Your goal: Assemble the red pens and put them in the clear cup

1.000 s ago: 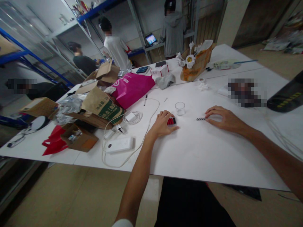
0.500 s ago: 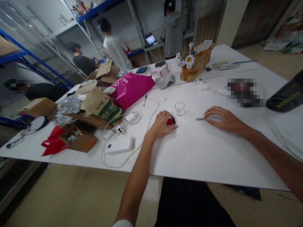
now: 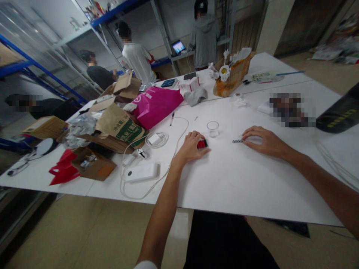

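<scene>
My left hand (image 3: 194, 146) rests on the white table (image 3: 224, 186), its fingers and thumb curved round a small red and black object (image 3: 202, 144) whose kind I cannot make out. My right hand (image 3: 256, 139) lies on its side, thumb and fingertips pinched on the end of a short, dark-and-silver beaded strip (image 3: 238, 141) that points left along the tabletop. Between the hands and slightly farther back stands a small clear glass cup (image 3: 212, 129); neither hand touches it.
To the left lie a white power bank (image 3: 141, 172), a charger with coiled cable (image 3: 155, 139), an open cardboard box (image 3: 94, 164) and a pink bag (image 3: 157, 104). A dark bottle (image 3: 338, 116) lies at the right. People (image 3: 138, 61) are by the shelves behind.
</scene>
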`<state>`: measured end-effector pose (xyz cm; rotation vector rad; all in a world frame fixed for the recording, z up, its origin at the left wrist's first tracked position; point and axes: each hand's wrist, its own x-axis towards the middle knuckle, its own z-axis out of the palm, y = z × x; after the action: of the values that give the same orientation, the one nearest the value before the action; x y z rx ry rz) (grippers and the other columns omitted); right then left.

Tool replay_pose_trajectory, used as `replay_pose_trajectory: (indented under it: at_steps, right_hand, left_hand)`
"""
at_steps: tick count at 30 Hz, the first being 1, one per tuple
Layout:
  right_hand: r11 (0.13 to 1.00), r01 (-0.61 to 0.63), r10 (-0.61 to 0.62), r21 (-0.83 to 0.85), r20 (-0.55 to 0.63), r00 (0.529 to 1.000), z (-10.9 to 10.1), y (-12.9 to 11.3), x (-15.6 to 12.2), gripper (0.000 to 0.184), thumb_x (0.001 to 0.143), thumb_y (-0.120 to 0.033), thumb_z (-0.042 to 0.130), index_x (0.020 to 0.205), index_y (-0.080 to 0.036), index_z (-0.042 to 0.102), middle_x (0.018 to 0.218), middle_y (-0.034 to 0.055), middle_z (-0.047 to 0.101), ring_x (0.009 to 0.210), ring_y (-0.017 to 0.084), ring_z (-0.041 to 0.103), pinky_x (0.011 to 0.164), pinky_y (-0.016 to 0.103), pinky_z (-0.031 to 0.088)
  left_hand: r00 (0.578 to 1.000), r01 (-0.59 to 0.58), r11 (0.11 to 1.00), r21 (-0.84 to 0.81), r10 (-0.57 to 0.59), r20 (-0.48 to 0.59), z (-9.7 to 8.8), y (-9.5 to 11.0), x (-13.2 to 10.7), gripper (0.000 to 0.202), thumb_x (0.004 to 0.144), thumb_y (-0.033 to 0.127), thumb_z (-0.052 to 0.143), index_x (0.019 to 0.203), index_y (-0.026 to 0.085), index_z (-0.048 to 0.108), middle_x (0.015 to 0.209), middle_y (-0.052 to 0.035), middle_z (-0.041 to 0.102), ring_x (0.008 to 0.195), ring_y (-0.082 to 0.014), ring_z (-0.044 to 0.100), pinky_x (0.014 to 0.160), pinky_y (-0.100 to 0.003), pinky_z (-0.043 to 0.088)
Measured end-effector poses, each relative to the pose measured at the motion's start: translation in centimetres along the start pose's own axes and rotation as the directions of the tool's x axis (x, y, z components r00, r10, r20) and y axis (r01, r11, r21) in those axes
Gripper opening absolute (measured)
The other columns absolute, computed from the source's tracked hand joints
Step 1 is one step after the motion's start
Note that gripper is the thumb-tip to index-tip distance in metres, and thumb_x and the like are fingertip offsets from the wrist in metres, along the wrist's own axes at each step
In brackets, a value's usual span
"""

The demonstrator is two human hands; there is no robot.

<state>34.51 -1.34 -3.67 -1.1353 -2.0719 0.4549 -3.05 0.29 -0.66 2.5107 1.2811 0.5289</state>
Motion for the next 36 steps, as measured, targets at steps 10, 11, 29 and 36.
replay_pose_trajectory:
  at_steps: [10, 11, 29, 36]
  right_hand:
    - [1.000, 0.024, -0.024, -0.003, 0.005, 1.000, 0.08, 0.11, -0.09, 0.017, 0.101, -0.050, 0.071, 0.100, -0.035, 0.079, 0.112, 0.0062, 0.081, 0.109, 0.033, 0.077, 0.106, 0.059, 0.060]
    - [1.000, 0.023, -0.023, -0.005, 0.004, 1.000, 0.08, 0.10, -0.08, 0.018, 0.101, -0.050, 0.071, 0.100, -0.035, 0.079, 0.112, 0.0062, 0.081, 0.109, 0.033, 0.077, 0.106, 0.059, 0.059]
    - [1.000, -0.011, 0.011, -0.009, 0.006, 1.000, 0.04, -0.24, 0.01, 0.022, 0.101, -0.055, 0.069, 0.099, -0.036, 0.080, 0.112, 0.0059, 0.082, 0.109, 0.035, 0.077, 0.107, 0.061, 0.059]
    - [1.000, -0.001, 0.001, -0.012, 0.005, 1.000, 0.23, 0.17, -0.11, 0.022, 0.102, -0.053, 0.070, 0.102, -0.034, 0.080, 0.113, 0.0067, 0.082, 0.110, 0.034, 0.077, 0.107, 0.060, 0.059]
  left_hand:
    - [1.000, -0.009, 1.000, -0.010, 0.009, -0.005, 0.04, -0.14, 0.00, 0.052, 0.092, 0.054, 0.087, 0.130, 0.027, 0.066, 0.137, -0.0131, 0.064, 0.129, -0.0364, 0.059, 0.120, -0.059, 0.048]
    - [1.000, -0.010, 1.000, -0.008, 0.010, -0.004, 0.06, -0.17, 0.01, 0.052, 0.091, 0.054, 0.087, 0.131, 0.027, 0.066, 0.137, -0.0130, 0.064, 0.129, -0.0364, 0.059, 0.121, -0.060, 0.048]
    - [1.000, -0.007, 1.000, 0.006, 0.007, 0.003, 0.22, -0.08, -0.03, 0.055, 0.091, 0.055, 0.087, 0.134, 0.027, 0.066, 0.138, -0.0126, 0.062, 0.132, -0.0367, 0.058, 0.121, -0.058, 0.048]
    - [1.000, -0.020, 1.000, 0.013, 0.020, 0.013, 0.44, 0.25, 0.06, 0.058, 0.094, 0.056, 0.085, 0.139, 0.025, 0.066, 0.143, -0.0144, 0.061, 0.136, -0.0374, 0.056, 0.125, -0.058, 0.046]
